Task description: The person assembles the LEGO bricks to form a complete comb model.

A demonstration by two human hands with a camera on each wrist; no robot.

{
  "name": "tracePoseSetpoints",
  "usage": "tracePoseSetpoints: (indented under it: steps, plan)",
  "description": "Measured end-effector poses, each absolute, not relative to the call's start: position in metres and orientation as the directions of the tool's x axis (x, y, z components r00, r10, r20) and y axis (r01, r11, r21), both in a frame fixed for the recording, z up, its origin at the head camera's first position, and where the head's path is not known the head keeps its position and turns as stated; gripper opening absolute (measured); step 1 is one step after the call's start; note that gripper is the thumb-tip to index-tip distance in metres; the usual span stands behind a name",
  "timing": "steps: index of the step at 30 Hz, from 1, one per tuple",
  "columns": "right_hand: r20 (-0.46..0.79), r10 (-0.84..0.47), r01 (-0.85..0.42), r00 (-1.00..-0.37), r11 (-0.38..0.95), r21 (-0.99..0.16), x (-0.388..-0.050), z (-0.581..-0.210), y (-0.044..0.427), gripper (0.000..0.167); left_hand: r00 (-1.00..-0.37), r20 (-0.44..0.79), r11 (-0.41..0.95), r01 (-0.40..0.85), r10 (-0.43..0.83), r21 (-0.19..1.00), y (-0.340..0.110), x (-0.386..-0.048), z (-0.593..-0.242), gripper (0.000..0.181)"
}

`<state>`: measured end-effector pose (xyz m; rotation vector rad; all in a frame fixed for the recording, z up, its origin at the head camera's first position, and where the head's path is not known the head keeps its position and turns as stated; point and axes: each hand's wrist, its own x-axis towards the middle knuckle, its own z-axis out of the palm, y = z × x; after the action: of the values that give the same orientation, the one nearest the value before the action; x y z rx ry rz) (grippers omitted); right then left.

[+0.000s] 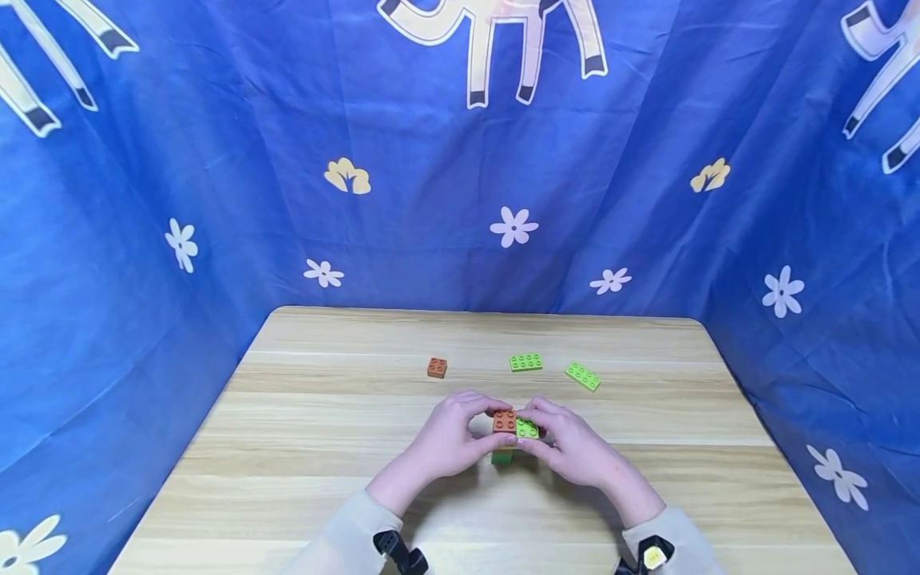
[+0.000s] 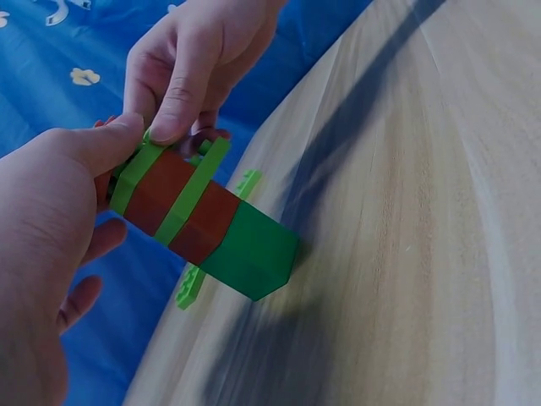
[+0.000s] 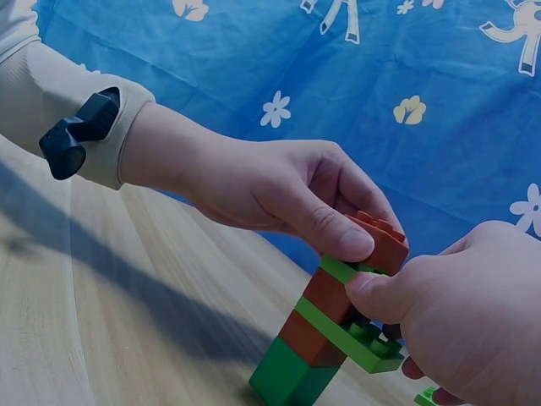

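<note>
A stack of bricks stands upright on the table, with a dark green block (image 2: 254, 254) at its base and brown and lime layers alternating above. Its topmost brown brick (image 3: 382, 244) is pinched between the thumb and fingers of my left hand (image 1: 450, 435). My right hand (image 1: 575, 447) holds the upper lime brick (image 1: 527, 430) from the right side, thumb at the near edge. In the right wrist view a lower lime brick (image 3: 351, 336) juts out sideways with bare studs. Part of the stack's upper right side is hidden behind my right fingers.
Farther back on the wooden table (image 1: 323, 415) lie a small brown brick (image 1: 437, 367), a lime brick (image 1: 526, 362) and another lime brick (image 1: 583, 376) set at an angle. A blue patterned cloth (image 1: 431, 200) hangs behind and along both sides.
</note>
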<state>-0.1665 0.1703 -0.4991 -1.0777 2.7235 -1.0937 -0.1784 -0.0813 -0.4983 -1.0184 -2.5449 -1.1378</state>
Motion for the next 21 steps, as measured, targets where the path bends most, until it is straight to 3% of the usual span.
tracePoseSetpoints:
  steps: [14, 21]
  plan:
    - [0.228, -0.602, -0.596, -0.766, 0.53, -0.603, -0.1665, -0.5003, 0.171, 0.04, -0.708, 0.454, 0.509, 0.705, 0.541, 0.493, -0.08, -0.1803, -0.4969, 0.043]
    - [0.222, -0.598, -0.592, -0.77, 0.54, -0.599, -0.1667, -0.5005, 0.1707, 0.04, -0.742, 0.416, 0.506, 0.666, 0.526, 0.548, -0.0799, -0.1796, -0.4961, 0.043]
